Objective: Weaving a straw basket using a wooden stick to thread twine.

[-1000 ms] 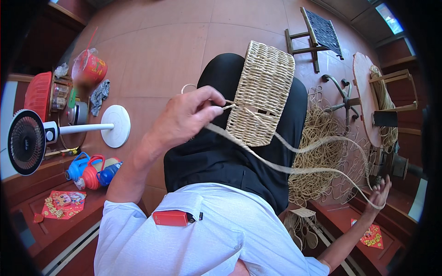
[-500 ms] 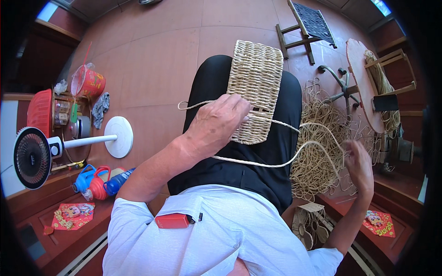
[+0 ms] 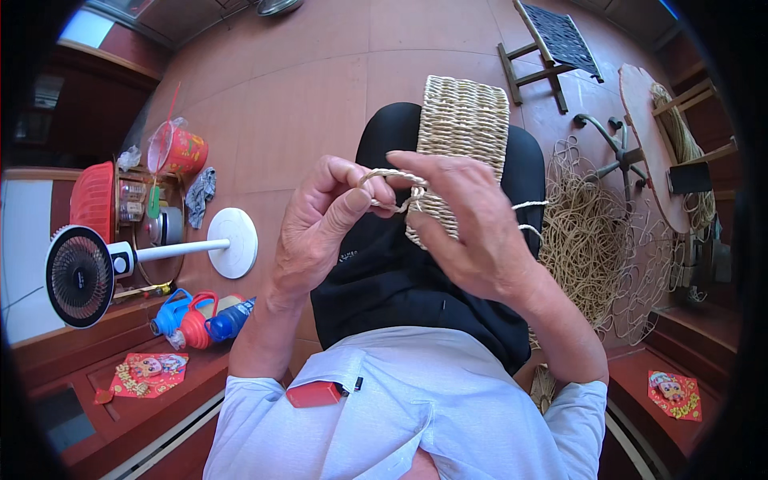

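Note:
My left hand [image 3: 336, 208] pinches a looped pale plaited cord [image 3: 388, 173] near the middle of my lap. My right hand [image 3: 464, 216] is just right of it, index finger stretched out and thumb apart, around a twisted part of the cord; any contact at its lower fingers is hidden. Behind both hands a woven straw rectangle [image 3: 462, 112] lies lengthwise on my black trousers [image 3: 352, 296], its lower part mostly covered by my right hand. Cord ends stick out right of that hand.
A big heap of cord [image 3: 580, 248], a wheeled chair base [image 3: 616, 152] and a folding stool [image 3: 552, 48] are at the right. A standing fan [image 3: 80, 276], red bucket [image 3: 184, 152] and flasks [image 3: 196, 328] are at the left.
My right hand has swung in from the far right to the woven piece. My left hand has risen off the piece's lower part and turned, now holding the cord in a loop.

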### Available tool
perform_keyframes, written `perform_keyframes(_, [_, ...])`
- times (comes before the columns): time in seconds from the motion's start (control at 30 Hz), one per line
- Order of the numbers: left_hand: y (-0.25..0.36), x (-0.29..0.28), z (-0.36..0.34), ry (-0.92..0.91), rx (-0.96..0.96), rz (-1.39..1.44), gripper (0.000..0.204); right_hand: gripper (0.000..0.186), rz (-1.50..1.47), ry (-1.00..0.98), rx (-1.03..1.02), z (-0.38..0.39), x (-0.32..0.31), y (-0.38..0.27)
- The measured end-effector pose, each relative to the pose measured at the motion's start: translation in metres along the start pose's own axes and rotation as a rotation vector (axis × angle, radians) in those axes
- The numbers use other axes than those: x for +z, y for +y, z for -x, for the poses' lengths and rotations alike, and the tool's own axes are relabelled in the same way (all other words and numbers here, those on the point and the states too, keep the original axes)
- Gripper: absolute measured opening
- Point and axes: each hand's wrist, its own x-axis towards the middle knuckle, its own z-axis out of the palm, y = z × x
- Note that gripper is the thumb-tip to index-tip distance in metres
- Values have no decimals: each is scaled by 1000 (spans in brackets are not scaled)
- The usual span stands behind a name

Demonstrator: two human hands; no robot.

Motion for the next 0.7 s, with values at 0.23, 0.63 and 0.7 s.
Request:
perform_keyframes(0.23, [16, -16, 2, 187, -41, 217, 18, 18, -349, -124, 212, 3, 6, 7])
perform_keyframes(0.63, [72, -229, 18, 842, 195, -14, 11, 17, 18, 184, 731, 95, -155, 65])
perform_keyframes(0.7, [70, -242, 22, 806, 184, -139, 10, 19, -61, 106, 716, 117, -170, 71])
